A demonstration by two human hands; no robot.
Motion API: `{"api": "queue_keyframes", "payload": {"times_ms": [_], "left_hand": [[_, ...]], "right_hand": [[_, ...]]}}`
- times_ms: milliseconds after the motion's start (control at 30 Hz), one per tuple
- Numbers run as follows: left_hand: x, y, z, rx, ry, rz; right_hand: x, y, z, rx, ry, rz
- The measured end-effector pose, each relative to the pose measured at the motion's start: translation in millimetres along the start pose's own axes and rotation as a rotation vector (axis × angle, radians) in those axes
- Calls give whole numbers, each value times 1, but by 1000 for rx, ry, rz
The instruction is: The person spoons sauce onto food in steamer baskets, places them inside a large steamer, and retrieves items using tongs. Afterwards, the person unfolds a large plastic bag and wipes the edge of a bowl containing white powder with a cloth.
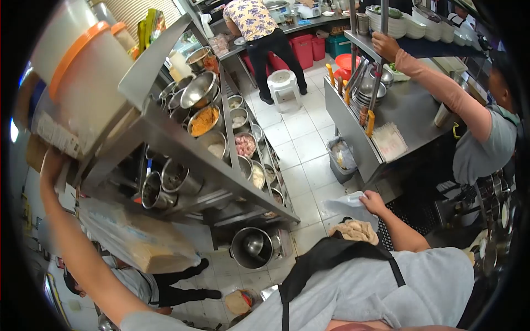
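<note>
My left arm stretches up to the top of the steel shelf rack on the left. My left hand (53, 164) is at the shelf edge, beside a large translucent tub (83, 83) with an orange rim; its fingers are hidden. Low on the right, my right hand (375, 203) is closed on the edge of a translucent plastic container (348, 204), held in front of my body. Just below that container shows a bunched beige cloth (356, 231), close to my black apron (331, 256).
The steel shelf rack (243, 193) carries several metal bowls, one with orange shreds (203, 121). A large pot (251, 247) stands on the floor. At right, a co-worker's arm (441, 85) grips a pole by the steel counter (419, 105). Another person stands near a white stool (284, 83).
</note>
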State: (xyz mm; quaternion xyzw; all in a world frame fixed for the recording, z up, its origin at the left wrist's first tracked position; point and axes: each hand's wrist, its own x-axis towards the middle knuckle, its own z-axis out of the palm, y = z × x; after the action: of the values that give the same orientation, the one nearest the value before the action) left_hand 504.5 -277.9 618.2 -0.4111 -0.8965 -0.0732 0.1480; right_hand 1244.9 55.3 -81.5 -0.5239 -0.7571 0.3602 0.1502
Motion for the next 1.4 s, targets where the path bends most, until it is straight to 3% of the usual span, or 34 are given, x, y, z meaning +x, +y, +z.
{"api": "queue_keyframes", "payload": {"times_ms": [67, 200, 300, 367, 433, 467, 567, 633, 667, 867, 967, 1067, 1100, 1200, 1400], "left_hand": [[-29, 20, -11, -163, -58, -129], [-59, -7, -12, -250, -47, -80], [-74, 6, -8, -152, 81, -255], [-93, -47, -23, -206, 300, -274], [-126, -118, -38, -367, 627, -179], [-139, -111, -39, -305, 731, -203], [-154, -19, 20, -152, 846, -335], [-149, 45, 80, -164, 842, -380], [-144, 74, 114, -189, 820, -402], [-91, 225, 340, -459, 505, -532], [-60, 280, 448, -629, 289, -595], [-30, 315, 527, -794, 83, -659], [-21, 323, 546, -840, 15, -684], [3, 347, 595, -960, -164, -746], [46, 388, 677, -1124, -477, -882]], "right_hand": [[16, -18, -2, 13, -49, -26], [66, -46, -8, 50, -135, -109], [129, -69, -7, 202, -135, -142], [173, -82, -3, 336, -171, -82], [217, -100, -2, 682, -305, 89], [235, -105, -1, 854, -374, 184], [290, -110, 15, 964, -832, 535], [324, -100, 49, 945, -969, 509], [343, -102, 59, 933, -1034, 487], [498, -171, 82, 1096, -703, 256], [569, -245, 63, 1071, -399, 258], [652, -262, 102, 1048, -316, 312], [656, -282, 96, 1064, -341, 448], [688, -283, 145, 912, -471, 445], [709, -265, 199, 613, -586, 223]]}}
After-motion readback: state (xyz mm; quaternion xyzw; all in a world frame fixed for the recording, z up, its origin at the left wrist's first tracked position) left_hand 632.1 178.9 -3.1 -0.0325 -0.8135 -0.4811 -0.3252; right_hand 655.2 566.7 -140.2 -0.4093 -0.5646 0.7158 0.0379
